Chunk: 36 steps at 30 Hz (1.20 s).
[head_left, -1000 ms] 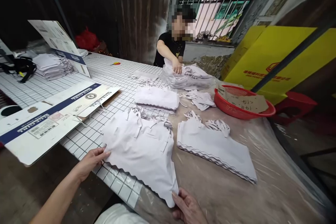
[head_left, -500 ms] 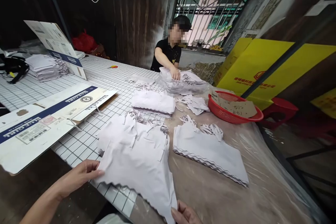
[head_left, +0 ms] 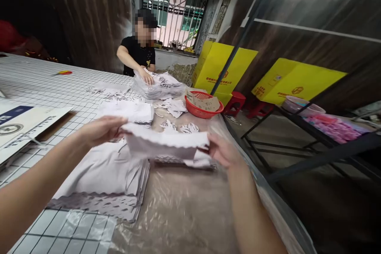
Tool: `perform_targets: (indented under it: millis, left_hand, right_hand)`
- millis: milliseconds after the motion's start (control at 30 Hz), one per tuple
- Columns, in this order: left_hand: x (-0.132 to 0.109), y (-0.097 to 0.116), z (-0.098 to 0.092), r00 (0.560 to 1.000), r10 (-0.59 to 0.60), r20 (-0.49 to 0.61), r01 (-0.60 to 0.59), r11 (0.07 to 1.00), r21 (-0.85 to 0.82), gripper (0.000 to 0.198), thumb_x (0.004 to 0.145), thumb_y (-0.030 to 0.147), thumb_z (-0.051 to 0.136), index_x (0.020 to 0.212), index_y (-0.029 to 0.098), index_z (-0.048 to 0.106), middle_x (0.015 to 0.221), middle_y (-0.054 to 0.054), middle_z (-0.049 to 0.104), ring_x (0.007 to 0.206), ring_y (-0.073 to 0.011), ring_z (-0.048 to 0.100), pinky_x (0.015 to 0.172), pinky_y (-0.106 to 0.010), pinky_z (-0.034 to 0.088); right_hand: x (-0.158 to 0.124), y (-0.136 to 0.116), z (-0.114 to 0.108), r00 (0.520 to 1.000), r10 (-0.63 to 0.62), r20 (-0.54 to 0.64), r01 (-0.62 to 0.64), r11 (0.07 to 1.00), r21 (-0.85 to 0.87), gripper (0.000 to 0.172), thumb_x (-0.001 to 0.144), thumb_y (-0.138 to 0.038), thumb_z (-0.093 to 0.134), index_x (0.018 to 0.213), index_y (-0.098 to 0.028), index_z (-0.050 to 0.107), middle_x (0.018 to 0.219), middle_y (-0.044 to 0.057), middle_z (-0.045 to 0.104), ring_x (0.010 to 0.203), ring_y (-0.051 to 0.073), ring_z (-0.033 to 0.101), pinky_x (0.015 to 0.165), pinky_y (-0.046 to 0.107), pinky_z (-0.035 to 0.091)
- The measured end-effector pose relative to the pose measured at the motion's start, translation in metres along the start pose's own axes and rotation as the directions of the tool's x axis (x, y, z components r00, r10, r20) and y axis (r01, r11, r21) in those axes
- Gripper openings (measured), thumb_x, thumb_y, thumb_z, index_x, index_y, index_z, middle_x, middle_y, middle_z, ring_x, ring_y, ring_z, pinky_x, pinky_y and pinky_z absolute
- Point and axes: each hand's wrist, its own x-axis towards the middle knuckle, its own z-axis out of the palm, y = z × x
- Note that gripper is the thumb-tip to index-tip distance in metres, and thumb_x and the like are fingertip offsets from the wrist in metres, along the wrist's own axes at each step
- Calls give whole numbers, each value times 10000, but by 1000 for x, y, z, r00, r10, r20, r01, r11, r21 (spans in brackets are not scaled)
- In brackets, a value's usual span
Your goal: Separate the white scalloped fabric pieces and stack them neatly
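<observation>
A white camisole [head_left: 166, 143] with a wavy edge is stretched between my two hands above the table. My left hand [head_left: 107, 129] pinches its left end, and my right hand [head_left: 223, 150] grips the right end. Below and to the left lies a stack of white camisoles [head_left: 98, 174] with wavy hems. Under the held one, a second pile [head_left: 202, 162] is partly hidden, with its straps [head_left: 189, 128] bunched at the far side. Behind my left hand is a folded white pile [head_left: 127, 110].
Across the table a person rests a hand [head_left: 146, 76] on a bagged pile [head_left: 160, 90]. A red basket [head_left: 205, 112] holds cardboard. Red-and-yellow handles [head_left: 64, 72] and a white carton [head_left: 18, 127] are left. A black metal frame [head_left: 268, 147] stands right.
The camisole has been lifted off the left stack and carried right, over the right-hand pile, held by both hands. The view has swung to the right.
</observation>
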Motion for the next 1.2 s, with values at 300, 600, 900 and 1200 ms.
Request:
perform_targets:
  millis: [300,600,900,1200]
  left_hand:
    - [165,2,84,979,-131,-155,108,983,-147,166,974,225,518,1023,86,595,897,-45,652,763,-104,650,639,-207,513]
    - [198,-53,105,940,-316,-128,304,947,-108,158,953,243,559,975,94,608,773,-22,637,600,-92,605,516,-200,500]
    - [132,-51,92,945,-312,99,303,948,94,138,890,123,594,776,59,638,715,-125,718,561,-133,659,419,-173,402]
    - [113,-100,93,904,-412,112,292,789,541,308,699,263,782,507,124,586,552,-123,673,441,-147,558,403,-227,311]
  right_hand:
    - [118,-29,-56,913,-38,-407,30,999,-25,120,946,-148,500,963,-153,618,760,19,700,654,124,673,598,223,551]
    - [123,27,-95,862,122,-492,-164,986,-44,121,966,-216,560,924,-117,615,774,-5,641,592,80,601,509,186,507]
    - [57,27,-116,888,12,-459,-101,980,-169,29,868,-175,605,856,-160,627,731,27,704,598,131,657,416,165,420]
    - [19,87,-136,847,-5,-531,-277,849,-450,227,713,-311,714,611,-192,550,503,-40,543,435,98,486,389,171,288]
